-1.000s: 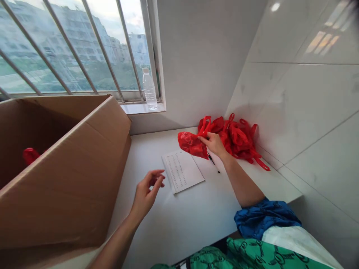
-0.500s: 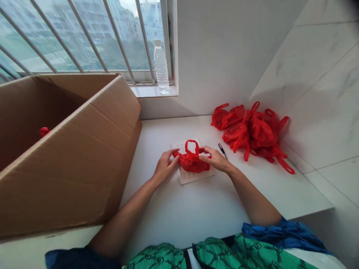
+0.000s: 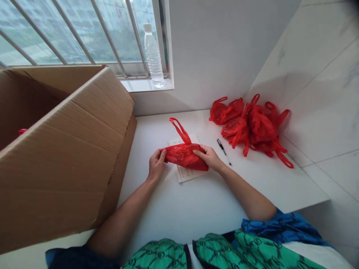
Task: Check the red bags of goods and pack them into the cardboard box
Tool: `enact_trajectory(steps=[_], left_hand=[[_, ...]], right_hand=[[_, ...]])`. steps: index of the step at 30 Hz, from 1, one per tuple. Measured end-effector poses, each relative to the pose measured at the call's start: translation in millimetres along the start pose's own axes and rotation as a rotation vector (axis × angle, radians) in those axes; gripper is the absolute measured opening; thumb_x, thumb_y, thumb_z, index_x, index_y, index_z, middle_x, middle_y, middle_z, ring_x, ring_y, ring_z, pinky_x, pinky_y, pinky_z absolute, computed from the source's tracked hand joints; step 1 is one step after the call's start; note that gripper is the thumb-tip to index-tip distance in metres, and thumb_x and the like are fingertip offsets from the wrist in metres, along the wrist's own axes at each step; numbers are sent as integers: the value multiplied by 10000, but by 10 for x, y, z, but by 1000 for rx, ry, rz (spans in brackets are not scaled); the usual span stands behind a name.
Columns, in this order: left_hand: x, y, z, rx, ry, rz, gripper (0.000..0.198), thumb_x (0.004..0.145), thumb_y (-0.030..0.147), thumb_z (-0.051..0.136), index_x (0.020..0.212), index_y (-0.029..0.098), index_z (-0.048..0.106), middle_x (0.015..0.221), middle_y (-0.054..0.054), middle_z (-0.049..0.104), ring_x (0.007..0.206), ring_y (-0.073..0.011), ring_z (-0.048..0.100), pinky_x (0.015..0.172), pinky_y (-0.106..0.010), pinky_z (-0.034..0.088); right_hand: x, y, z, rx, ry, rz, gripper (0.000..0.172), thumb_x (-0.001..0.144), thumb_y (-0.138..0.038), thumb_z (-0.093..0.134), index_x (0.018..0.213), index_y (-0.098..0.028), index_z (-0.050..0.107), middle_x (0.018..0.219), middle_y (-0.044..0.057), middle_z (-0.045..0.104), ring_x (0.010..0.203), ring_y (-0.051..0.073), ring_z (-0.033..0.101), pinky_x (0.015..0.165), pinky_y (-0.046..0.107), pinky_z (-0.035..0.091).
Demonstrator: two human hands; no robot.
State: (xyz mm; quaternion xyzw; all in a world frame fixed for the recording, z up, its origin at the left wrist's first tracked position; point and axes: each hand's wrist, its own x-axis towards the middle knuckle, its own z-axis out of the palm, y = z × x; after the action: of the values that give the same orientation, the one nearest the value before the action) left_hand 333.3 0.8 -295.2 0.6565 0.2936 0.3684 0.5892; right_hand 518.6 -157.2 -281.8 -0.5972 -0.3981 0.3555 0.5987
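Observation:
A red plastic bag [image 3: 183,156] is stretched between my two hands over the white table. My left hand [image 3: 157,163] pinches its left end between thumb and fingers. On the other side my right hand [image 3: 209,157] grips the right part, thumb on top. One handle loop of the bag stands up toward the window; whatever the bag contains cannot be made out. Beneath it lies a sheet of paper or thin booklet [image 3: 183,175] with printed marks, partly covered by the bag. A black-capped pen [image 3: 223,149] lies just right of my right hand.
A large open cardboard box [image 3: 70,160] stands at the left, something red inside it. Several red plastic bags [image 3: 260,127] are heaped at the back right by the wall. A clear water bottle [image 3: 154,59] stands on the sill of the barred window.
Both hands have closed on the red bag and pulled it out flatter and wider, raising it slightly. Its handle loop now stretches up and to the left. The view has shifted a little.

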Motion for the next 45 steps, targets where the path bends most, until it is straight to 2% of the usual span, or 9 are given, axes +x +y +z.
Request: enact_trajectory(steps=[8, 12, 18, 23, 26, 30, 34, 41, 45], left_hand=[[-96, 79, 82, -246, -273, -115, 541, 838, 525, 661, 1262, 222, 517, 1198, -92, 646, 977, -208, 652, 815, -332, 557], [-57, 103, 38, -124, -258, -87, 457, 768, 400, 772, 1122, 161, 609, 1005, -79, 695, 875, -194, 660, 800, -305, 542], [12, 68, -62, -221, -104, -11, 359, 743, 346, 790, 1014, 161, 643, 969, -56, 694, 858, -181, 653, 780, -287, 526], [-80, 144, -88, -161, -251, 156, 303, 879, 394, 639, 1092, 178, 640, 864, -29, 661, 797, -155, 628, 771, -275, 500], [-102, 178, -81, -13, -207, 167, 272, 964, 385, 508, 1103, 185, 630, 703, 14, 591, 676, -129, 588, 731, -263, 477], [-110, 168, -19, 191, -103, 183, 267, 944, 385, 547, 1128, 208, 628, 994, -45, 641, 900, -168, 635, 814, -290, 500], [-179, 138, 69, 373, -361, 285, 485, 874, 380, 659, 1332, 273, 541, 1352, -95, 524, 1203, -247, 548, 1008, -387, 462], [-206, 122, 117, 63, -248, -67, 700, 889, 518, 611, 1475, 249, 337, 1461, -164, 435, 1014, -213, 618, 751, -313, 534], [-204, 216, 112, -115, -359, -199, 717, 827, 471, 716, 1423, 196, 427, 1215, -137, 642, 1010, -234, 641, 830, -339, 524]], right_hand=[[-57, -253, 188, 157, -40, -29, 454, 753, -381, 780, 1155, -235, 627, 1110, 35, 709, 1030, 231, 669, 925, 376, 536], [-92, -317, 152, 130, -116, -55, 531, 777, -374, 766, 1261, -259, 580, 1195, 48, 679, 1096, 224, 646, 953, 380, 523], [-86, -264, 23, -151, 63, -229, 281, 887, -354, 640, 1144, -239, 647, 1052, 49, 718, 982, 206, 669, 877, 370, 521], [-89, -308, 5, -710, 239, -583, 296, 920, -193, 531, 1184, -273, 639, 1168, 47, 690, 1105, 236, 608, 1037, 462, 394], [-82, -339, -73, -841, 384, -574, 274, 911, -281, 586, 1180, -247, 629, 1203, 77, 664, 1151, 266, 578, 1048, 473, 366], [-113, -339, -153, -738, 411, -297, 260, 926, -478, 565, 902, -230, 638, 876, 45, 689, 851, 234, 639, 822, 383, 469], [-145, -253, -92, -568, 82, -18, 300, 849, -519, 658, 930, -236, 599, 791, 13, 689, 700, 204, 638, 680, 330, 476], [-118, -256, 44, 59, -64, -56, 285, 837, -242, 607, 1120, -236, 579, 1036, 18, 700, 969, 193, 658, 861, 347, 517], [-131, -284, 57, 258, -104, 9, 377, 802, -177, 594, 1171, -255, 582, 1009, 3, 710, 910, 179, 671, 820, 320, 524]])
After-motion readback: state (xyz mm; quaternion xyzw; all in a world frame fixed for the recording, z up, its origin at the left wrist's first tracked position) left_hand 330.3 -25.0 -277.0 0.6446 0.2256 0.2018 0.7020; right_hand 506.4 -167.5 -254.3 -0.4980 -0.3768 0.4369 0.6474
